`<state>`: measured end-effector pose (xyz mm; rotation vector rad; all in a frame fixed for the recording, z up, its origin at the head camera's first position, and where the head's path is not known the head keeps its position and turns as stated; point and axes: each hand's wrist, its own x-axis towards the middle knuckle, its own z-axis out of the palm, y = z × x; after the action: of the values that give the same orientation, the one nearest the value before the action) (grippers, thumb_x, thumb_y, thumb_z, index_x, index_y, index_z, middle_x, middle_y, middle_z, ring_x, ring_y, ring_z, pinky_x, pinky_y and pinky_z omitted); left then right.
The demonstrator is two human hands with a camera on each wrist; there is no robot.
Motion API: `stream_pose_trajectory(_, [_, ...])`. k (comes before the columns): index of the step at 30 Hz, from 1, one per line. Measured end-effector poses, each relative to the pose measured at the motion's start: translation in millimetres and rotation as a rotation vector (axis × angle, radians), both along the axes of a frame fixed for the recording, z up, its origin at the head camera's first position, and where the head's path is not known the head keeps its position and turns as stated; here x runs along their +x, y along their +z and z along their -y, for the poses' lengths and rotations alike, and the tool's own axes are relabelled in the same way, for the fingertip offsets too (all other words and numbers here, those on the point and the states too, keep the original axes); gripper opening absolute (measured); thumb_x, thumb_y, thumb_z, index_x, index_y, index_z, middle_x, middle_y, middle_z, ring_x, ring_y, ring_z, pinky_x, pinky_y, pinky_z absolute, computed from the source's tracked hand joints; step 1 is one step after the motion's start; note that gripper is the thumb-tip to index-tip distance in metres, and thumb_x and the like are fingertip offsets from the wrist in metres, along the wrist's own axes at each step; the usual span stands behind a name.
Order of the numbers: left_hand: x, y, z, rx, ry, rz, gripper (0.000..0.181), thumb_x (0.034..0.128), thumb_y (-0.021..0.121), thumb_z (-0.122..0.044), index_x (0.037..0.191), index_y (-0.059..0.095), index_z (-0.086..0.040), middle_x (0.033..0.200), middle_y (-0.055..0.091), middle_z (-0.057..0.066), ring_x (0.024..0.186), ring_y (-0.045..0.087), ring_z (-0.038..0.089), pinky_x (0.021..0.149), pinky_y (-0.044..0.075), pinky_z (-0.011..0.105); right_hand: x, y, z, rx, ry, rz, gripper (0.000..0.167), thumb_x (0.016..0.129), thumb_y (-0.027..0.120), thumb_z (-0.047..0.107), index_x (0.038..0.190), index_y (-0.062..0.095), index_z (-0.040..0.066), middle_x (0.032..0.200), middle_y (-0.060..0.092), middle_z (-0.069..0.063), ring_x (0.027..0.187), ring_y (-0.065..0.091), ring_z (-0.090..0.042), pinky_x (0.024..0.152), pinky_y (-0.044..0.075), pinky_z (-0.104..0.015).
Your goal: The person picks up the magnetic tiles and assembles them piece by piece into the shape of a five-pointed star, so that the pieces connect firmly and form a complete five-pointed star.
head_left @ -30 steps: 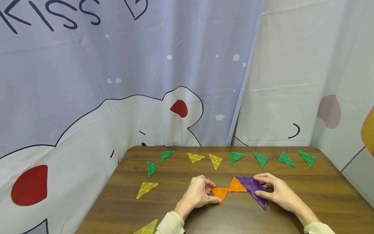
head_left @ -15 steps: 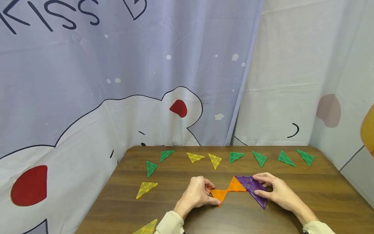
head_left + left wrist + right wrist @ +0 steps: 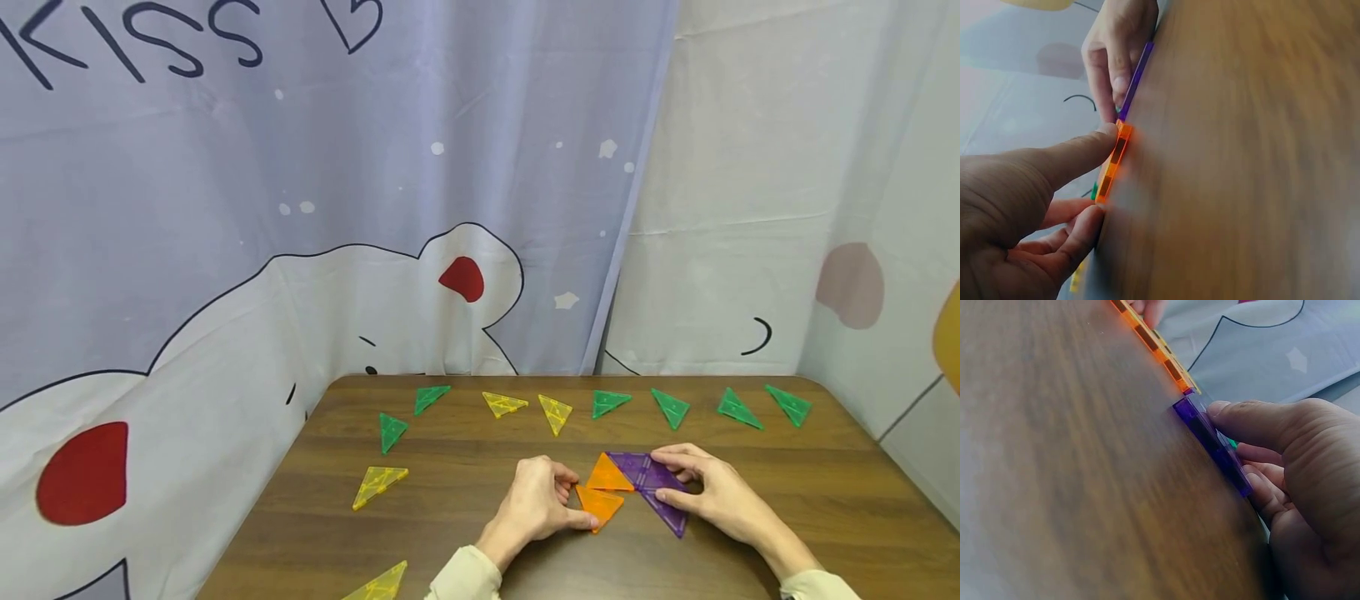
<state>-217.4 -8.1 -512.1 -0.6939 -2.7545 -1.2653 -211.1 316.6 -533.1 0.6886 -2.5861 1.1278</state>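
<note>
The left hand [image 3: 534, 505] pinches an orange triangular tile [image 3: 601, 506] between thumb and fingers; in the left wrist view that tile [image 3: 1113, 164] shows edge-on. Just above it on the table lies another orange triangle [image 3: 609, 474], its right side against purple triangular tiles [image 3: 632, 469]. The right hand [image 3: 716, 497] holds the purple tiles by their right side, thumb and fingers spread along the edge. Seen in the right wrist view, the thumb [image 3: 1247, 419] rests on a purple tile [image 3: 1213, 444].
Green triangles [image 3: 670, 408] and yellow triangles [image 3: 555, 414] lie along the far side of the wooden table [image 3: 450, 454]. More yellow ones [image 3: 378, 485] and a green one [image 3: 392, 432] lie at the left. A printed curtain [image 3: 360, 167] hangs behind.
The left hand has moved right with its orange tile, which has turned and sits below the other orange triangle instead of to its left. The right hand has stayed on the purple tiles.
</note>
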Motion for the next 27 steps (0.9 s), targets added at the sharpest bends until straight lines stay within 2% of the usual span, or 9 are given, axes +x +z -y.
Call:
stream_pose_trajectory(4, [1.3,0.7,-7.4,0.007,0.001,0.025,0.054,0.0654,0.112,-0.030,0.106,0.087,-0.005,0.077,0.072,-0.008,0.066,0.057,-0.005,0.064,0.054,0.014,0.0,-1.0,0,0.000,-0.001,0.005,0.050,0.094,0.092,0.018,0.139,0.076,0.005,0.138,0.070,-0.011,0.098,0.069,-0.008,0.082,0.060,-0.025])
stream_pose_trajectory(16, [4.0,-0.2,-15.0,0.012,0.017,0.019,0.057,0.0636,0.113,-0.031,0.106,0.087,-0.005,0.076,0.073,-0.008,0.065,0.057,-0.005,0.062,0.053,0.014,0.7,1.1,1,0.011,-0.014,0.024,0.050,0.095,0.092,0.020,0.140,0.076,0.006,0.140,0.070,-0.009,0.099,0.068,-0.007,0.082,0.059,-0.025])
stream_pose_trajectory(27, [3.6,-2.5,-18.6,-0.010,0.010,-0.041,0.063,0.0648,0.112,-0.034,0.115,0.086,-0.008,0.082,0.069,-0.010,0.071,0.053,-0.007,0.066,0.051,0.014,1.2,0.1,1,0.013,-0.020,0.015,0.050,0.094,0.092,0.021,0.139,0.076,0.007,0.140,0.070,-0.008,0.099,0.068,-0.007,0.082,0.059,-0.026])
